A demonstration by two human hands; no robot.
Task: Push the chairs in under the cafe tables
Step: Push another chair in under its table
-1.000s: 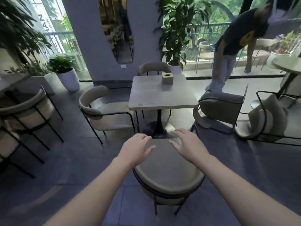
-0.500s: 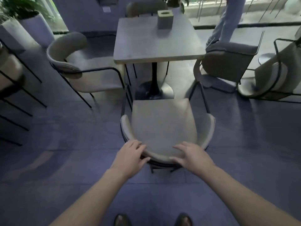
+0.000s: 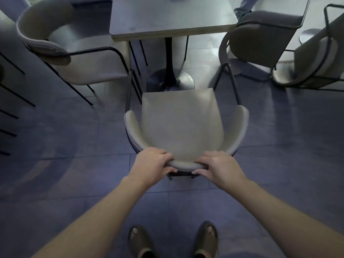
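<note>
Both hands hold the curved top of the backrest of one beige chair [image 3: 181, 125]. The left hand [image 3: 152, 164] is closed on the rim, with the fingers bent over the top edge toward the seat and the thumb under the rim on the near side. The right hand [image 3: 217, 167] grips the same rim just beside it, on the other side of the middle of the backrest, also with the fingers over the edge and the thumb below. This chair stands directly in front of the hands, and its seat points away from them toward the table [image 3: 171, 17]. The front edge of the seat is near the round base [image 3: 170, 81] of the table, but the seat is not under the table top; the whole seat is in view. Beyond the left hand and further to its side, a second chair [image 3: 74, 53] stands at the side of the table, with part of its seat under the table edge. Beyond the right hand, a third chair [image 3: 260, 38] stands at the other side of the table, apart from it. Below the hands, close to the person, two feet in dark sandals [image 3: 141, 243] stand on the grey tiled floor [image 3: 65, 164].
</note>
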